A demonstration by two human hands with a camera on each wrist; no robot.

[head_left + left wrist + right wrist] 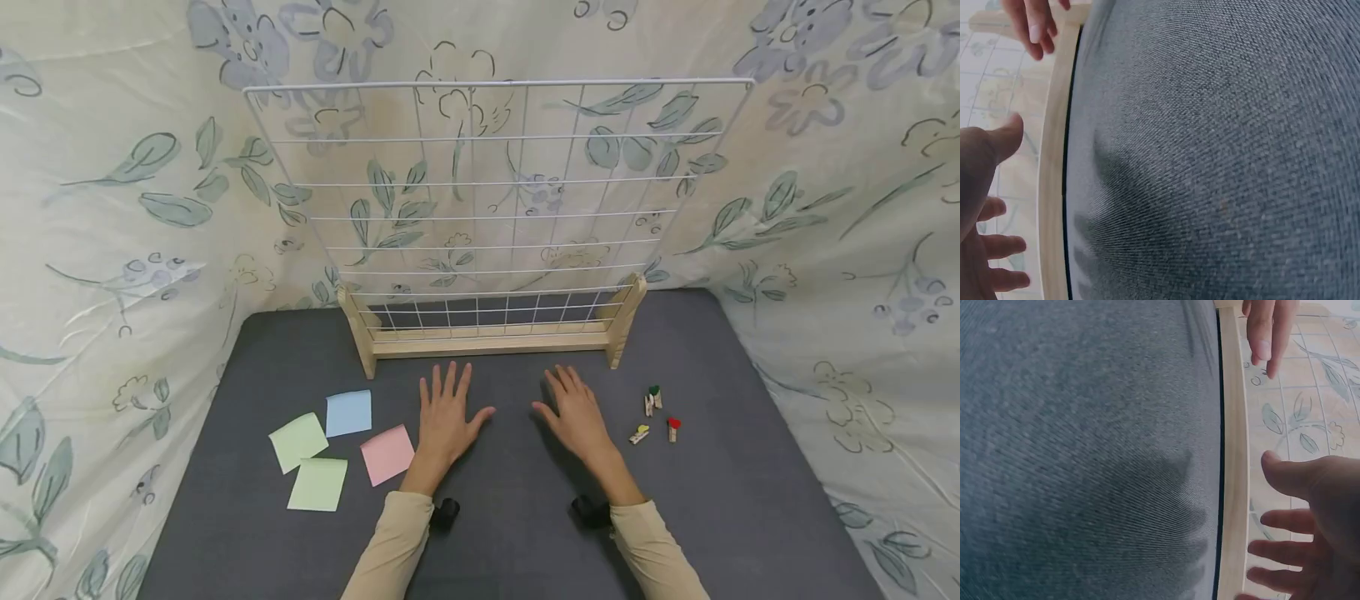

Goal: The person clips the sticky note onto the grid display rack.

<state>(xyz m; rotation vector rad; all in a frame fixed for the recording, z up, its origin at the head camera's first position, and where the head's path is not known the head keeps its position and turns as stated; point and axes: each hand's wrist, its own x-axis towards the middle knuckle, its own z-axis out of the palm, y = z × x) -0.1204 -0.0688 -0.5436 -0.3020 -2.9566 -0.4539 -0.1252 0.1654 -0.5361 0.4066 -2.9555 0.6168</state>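
Observation:
My left hand (444,421) is held over the dark grey table with its fingers spread and nothing in it. A pink sticky note (387,455) lies just left of that wrist, and a blue one (348,413) lies farther left. My right hand (576,417) is also empty, its fingers extended toward the rack. To its right are small clothespins: one with a yellow top (640,434), one with a red top (673,429), and one with a green top (656,397) beside another pin. Both wrist views show the hands above the cloth, with shadows beneath.
A white wire grid rack (495,218) on a wooden base (491,343) stands at the table's back. Two pale green notes (318,485) partly overlap at the left. Floral fabric (112,250) hangs around the grey table (517,533) at the back and sides.

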